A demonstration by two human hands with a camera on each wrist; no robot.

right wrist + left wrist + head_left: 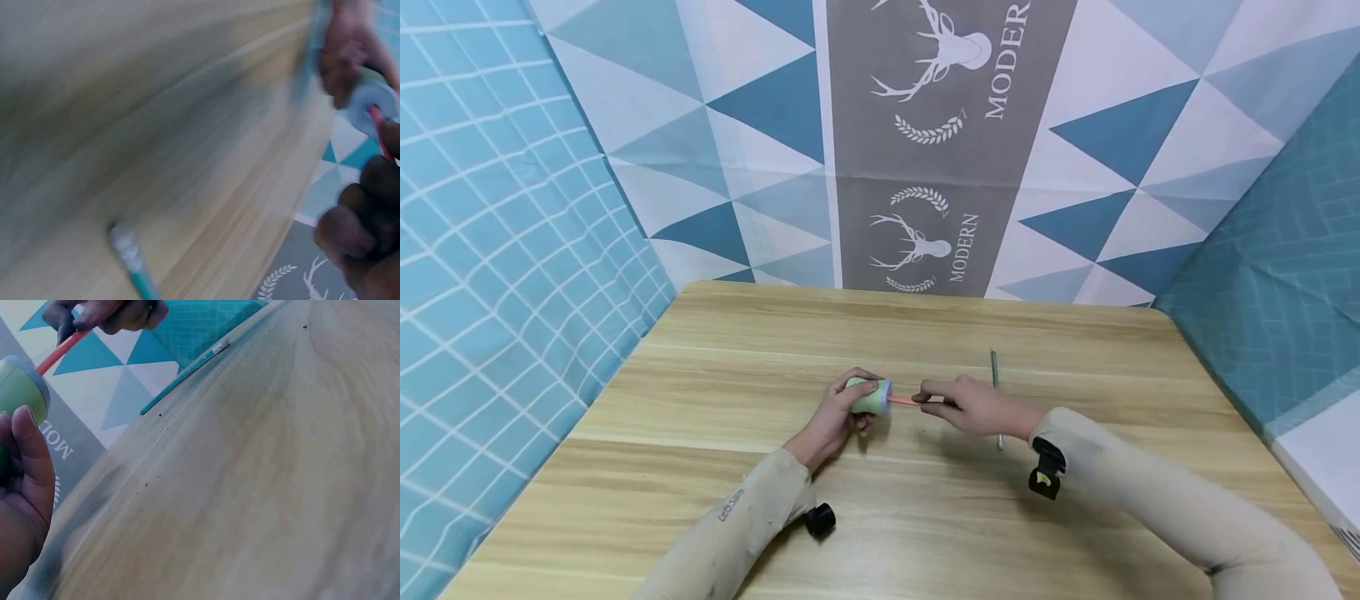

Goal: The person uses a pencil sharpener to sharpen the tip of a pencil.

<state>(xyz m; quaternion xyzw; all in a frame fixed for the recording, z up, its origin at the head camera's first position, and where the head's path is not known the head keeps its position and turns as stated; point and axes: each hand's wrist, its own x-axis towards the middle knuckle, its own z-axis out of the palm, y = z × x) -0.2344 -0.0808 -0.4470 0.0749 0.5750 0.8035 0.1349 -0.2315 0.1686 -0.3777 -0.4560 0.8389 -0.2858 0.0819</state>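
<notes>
My left hand (835,414) grips a green, cup-shaped pencil sharpener (869,400) with a pale blue end, held on its side over the table. Out of that end sticks a red pencil (902,401), its inner end hidden inside. The fingers of my right hand (972,405) pinch the red pencil close to the sharpener. In the right wrist view, the red pencil (379,128) enters a hole in the middle of the round blue face (365,111). A teal pencil (184,380) with a metal band lies on the table beyond, partly beneath my right wrist in the head view.
The wood-grain table (737,333) runs back to a wall covering (775,150) of triangles and deer heads. Blue tiled sheeting (490,250) hangs along the left side. At the right edge stands a white surface (1322,450).
</notes>
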